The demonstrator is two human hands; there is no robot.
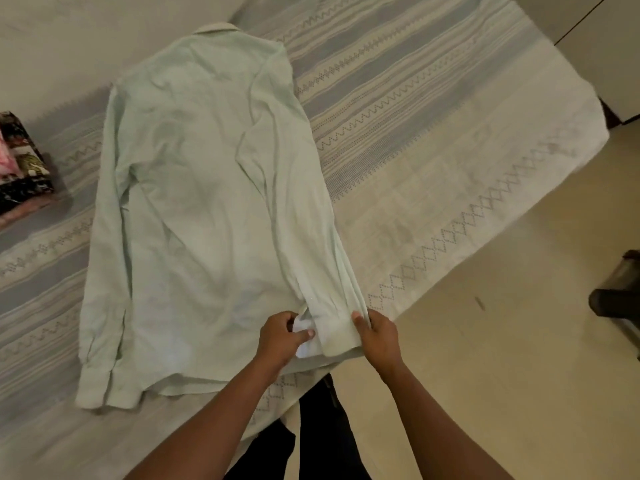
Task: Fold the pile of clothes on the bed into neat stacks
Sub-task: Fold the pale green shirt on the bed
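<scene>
A pale green long-sleeved shirt (194, 202) lies spread back-up on the bed, collar at the far end and hem toward me. Its right sleeve is folded down along the right side, with the cuff (334, 336) near the hem. My left hand (282, 336) pinches the cuff's left edge between thumb and fingers. My right hand (377, 336) grips the cuff's right edge at the bed's near corner. The left sleeve lies straight along the shirt's left side.
The bed (433, 140) has a cream cover with grey-blue stripes and zigzag bands. A stack of folded patterned clothes (20, 168) sits at the left edge. Tiled floor (502, 341) lies to the right, with a dark object (620, 289) at the far right.
</scene>
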